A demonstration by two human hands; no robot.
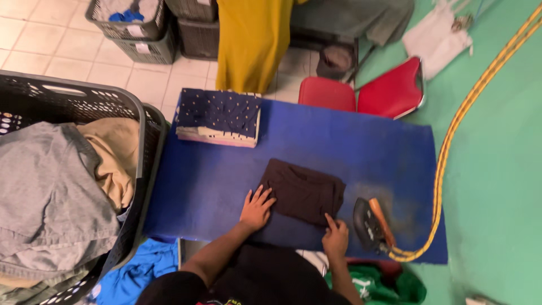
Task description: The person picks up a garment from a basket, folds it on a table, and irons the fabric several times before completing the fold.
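Your two bare arms reach out from the bottom edge over a blue ironing pad laid across the work surface. Far left, a dark laundry basket stands piled with grey and tan clothes, touching the pad's left edge. At the pad's far edge sits a folded stack of clothes, topped by a navy dotted piece. Your left hand lies flat, fingers spread and released, pressing the near left corner of a dark brown folded garment at the pad's middle. Your right hand rests at the garment's near right corner, fingers loosely curled, gripping nothing. Just beside it, an iron with an orange handle lies on a scorched patch, its yellow cord trailing away across the green floor.
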